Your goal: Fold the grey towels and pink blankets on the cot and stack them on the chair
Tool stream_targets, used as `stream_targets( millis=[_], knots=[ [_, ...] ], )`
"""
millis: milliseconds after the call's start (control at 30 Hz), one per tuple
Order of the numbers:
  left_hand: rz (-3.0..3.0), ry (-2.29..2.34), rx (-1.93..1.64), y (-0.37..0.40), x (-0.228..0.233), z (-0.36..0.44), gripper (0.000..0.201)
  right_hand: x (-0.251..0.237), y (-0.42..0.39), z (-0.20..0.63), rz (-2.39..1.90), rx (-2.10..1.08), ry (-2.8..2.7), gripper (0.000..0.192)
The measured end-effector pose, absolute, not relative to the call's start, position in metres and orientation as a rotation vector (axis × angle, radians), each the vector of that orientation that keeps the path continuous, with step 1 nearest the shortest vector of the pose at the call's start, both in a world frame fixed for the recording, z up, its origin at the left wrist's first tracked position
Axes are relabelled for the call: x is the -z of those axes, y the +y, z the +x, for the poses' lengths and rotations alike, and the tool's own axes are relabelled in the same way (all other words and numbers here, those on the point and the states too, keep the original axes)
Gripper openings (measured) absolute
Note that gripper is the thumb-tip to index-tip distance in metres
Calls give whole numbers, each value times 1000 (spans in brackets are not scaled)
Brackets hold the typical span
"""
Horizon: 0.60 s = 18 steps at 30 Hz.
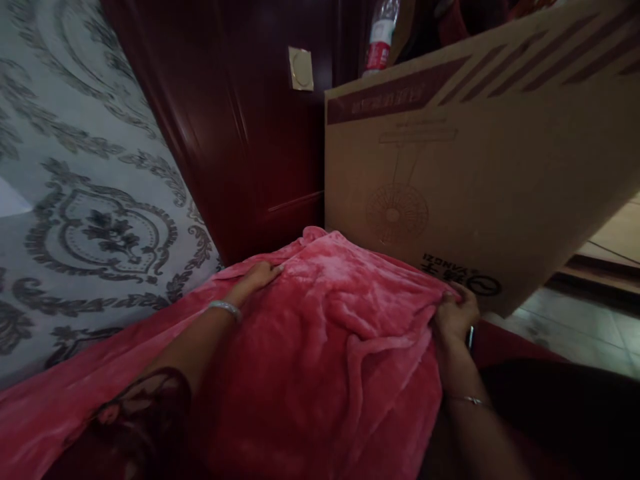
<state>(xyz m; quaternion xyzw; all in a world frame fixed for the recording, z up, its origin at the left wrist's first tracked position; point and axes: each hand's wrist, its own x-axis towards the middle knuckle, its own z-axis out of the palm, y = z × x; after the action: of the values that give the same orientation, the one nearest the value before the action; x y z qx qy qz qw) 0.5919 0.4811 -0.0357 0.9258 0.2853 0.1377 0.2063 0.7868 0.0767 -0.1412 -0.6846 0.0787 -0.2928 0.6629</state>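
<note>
A plush pink-red blanket (330, 333) is spread and bunched across the lower middle of the head view. My left hand (260, 275) lies on its far left edge, fingers together and pressed to the fabric, a bracelet on the wrist. My right hand (455, 313) is closed on the blanket's right edge, pinching a fold right below the cardboard box.
A large cardboard box (475, 167) with a printed fan drawing stands right behind the blanket. A dark red wooden door (250, 133) is behind it. Grey patterned wallpaper (85, 200) covers the left. A plastic bottle (383, 33) stands up top. Tiled floor (570, 327) lies at right.
</note>
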Motion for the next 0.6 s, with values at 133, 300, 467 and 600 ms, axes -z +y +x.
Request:
stream_targets(
  millis=[133,300,467,600],
  knots=[
    [2686,972,-345,471,48,598,44,143,76,790,-1496,634,211,39],
    [2759,1054,-296,477,47,597,43,145,73,796,-1509,643,229,36],
    [2818,1030,-305,474,32,595,37,139,75,793,-1578,673,202,32],
    [2940,875,-447,451,22,603,39,138,78,790,-1607,658,190,33]
  ],
)
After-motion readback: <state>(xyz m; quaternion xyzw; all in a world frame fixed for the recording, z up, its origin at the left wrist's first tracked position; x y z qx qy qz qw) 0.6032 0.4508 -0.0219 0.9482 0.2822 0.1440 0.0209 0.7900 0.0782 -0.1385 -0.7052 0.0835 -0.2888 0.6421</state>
